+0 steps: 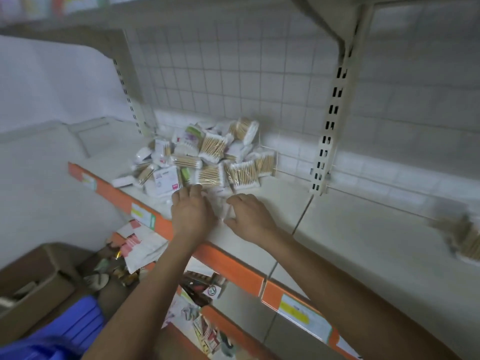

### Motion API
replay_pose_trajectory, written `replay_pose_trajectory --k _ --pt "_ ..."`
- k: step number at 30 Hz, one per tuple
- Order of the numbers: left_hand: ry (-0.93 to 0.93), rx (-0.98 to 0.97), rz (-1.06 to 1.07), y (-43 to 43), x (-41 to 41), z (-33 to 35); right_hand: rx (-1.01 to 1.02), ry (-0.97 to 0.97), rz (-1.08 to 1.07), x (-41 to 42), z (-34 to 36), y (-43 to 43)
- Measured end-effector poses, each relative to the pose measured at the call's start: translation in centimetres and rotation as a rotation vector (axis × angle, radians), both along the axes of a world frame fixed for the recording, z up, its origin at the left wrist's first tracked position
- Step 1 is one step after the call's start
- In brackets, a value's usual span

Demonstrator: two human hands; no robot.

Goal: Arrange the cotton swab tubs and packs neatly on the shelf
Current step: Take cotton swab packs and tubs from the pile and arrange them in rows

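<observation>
Both down on the shelf [363,229] at centre frame: left grip [192,211] lies flat, fingers straight, tips touching the swab pile [207,154] just above. Right grip [250,216] curves beside a blurred white pack [220,207] between the two. Clamped or not, can't tell.

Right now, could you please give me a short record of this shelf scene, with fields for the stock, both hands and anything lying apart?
shelf: white, with orange front strip carrying price labels
swab packs: jumbled heap against the wire grid back, unsorted
left hand: fingers laid flat at the heap's front edge
right hand: beside it, fingers bent; grip unclear
stray pack: far right on the shelf, blurred
</observation>
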State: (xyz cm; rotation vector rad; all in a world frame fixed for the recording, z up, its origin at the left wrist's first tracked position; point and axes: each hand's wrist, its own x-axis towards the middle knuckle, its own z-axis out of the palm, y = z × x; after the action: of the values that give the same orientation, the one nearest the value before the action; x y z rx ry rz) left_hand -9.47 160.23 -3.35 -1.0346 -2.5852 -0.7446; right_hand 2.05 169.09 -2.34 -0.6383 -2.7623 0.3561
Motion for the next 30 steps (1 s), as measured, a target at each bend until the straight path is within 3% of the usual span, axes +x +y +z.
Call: replay_pose_trajectory --k 7,10,18,25,30 --pt "-0.098 -0.024 0.142 -2.4 -3.0 -0.8 0.004 -0.064 0.05 -4.1 -1.2 -1.2" --pt "-0.082 0.058 0.159 -2.6 -3.4 -1.1 0.005 -0.042 0.029 -4.6 -1.4 -1.4" --pt "0.018 0.312 -0.011 -0.9 -5.0 0.7 0.01 -0.005 0.01 -5.5 -0.8 -1.2" --pt "-0.096 0.205 -0.124 1.7 -7.0 2.0 -0.028 -0.025 -0.018 -6.0 -1.3 -1.3" --pt "-0.14 0.285 -0.119 2.2 -6.9 1.8 -0.065 -0.01 -0.049 -5.4 -1.5 -1.1"
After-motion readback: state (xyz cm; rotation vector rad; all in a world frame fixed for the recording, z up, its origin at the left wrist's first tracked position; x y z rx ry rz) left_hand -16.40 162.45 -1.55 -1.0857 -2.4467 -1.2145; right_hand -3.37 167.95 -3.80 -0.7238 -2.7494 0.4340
